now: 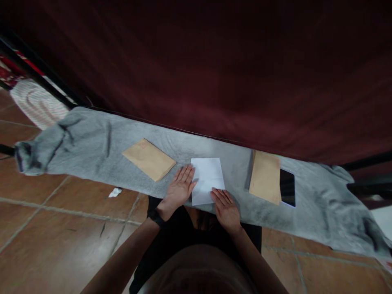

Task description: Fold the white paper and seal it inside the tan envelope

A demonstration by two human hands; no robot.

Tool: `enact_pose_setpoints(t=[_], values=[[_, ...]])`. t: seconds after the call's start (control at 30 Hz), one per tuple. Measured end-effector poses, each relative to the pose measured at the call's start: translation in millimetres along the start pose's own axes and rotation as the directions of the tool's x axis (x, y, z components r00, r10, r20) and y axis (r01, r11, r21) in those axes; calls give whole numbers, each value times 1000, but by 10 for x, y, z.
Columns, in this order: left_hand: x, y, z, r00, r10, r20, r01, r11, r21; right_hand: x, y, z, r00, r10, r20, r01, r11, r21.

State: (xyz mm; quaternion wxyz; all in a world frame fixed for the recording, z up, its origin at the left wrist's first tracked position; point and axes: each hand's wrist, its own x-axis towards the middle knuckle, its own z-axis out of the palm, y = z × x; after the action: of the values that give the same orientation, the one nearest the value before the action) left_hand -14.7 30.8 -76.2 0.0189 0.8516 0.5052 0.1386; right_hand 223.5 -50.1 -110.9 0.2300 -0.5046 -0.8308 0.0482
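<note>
A sheet of white paper lies on the grey cloth in front of me, with faint crease lines across it. My left hand is at the sheet's left edge, palm turned partly up, fingers stretched out and holding nothing. On the lower right corner of the paper rest the fingertips of my right hand, fingers extended and lying flat. To the left of the sheet is a brown envelope, set at a slant. Several brown envelopes appear stacked on the right.
A dark-screened phone lies against the right-hand envelopes. Grey cloth covers the long narrow surface, and a dark red curtain hangs behind it. A white scrap is on the tiled floor. Dark metal bars stand at both ends.
</note>
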Motion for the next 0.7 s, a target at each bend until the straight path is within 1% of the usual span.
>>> enact_pose_setpoints(t=[0.07,0.13,0.17,0.2,0.23,0.33,0.43,0.7], values=[[-80,165,-48,989,144,12,-144,988,-48,-16,15,14,1000,-3,9,3,1000,15],[-165,369,-31,945,323,47,-316,942,-110,-34,30,32,1000,-4,8,3,1000,28],[-205,464,2,926,373,64,-362,922,-134,-41,35,39,1000,-2,7,1,1000,27],[-243,543,45,922,380,76,-367,919,-146,-47,40,41,1000,1,8,-1,1000,22],[-277,603,94,927,365,86,-350,925,-146,-50,42,39,1000,1,13,-1,1000,13],[-354,654,222,942,320,101,-306,943,-127,-46,40,7,999,-8,40,9,1000,-11],[-404,585,269,947,307,93,-297,948,-112,-33,43,-45,998,-20,57,21,1000,-11],[-502,398,230,960,266,89,-256,961,-108,-105,154,-131,998,-7,68,7,1000,4]])
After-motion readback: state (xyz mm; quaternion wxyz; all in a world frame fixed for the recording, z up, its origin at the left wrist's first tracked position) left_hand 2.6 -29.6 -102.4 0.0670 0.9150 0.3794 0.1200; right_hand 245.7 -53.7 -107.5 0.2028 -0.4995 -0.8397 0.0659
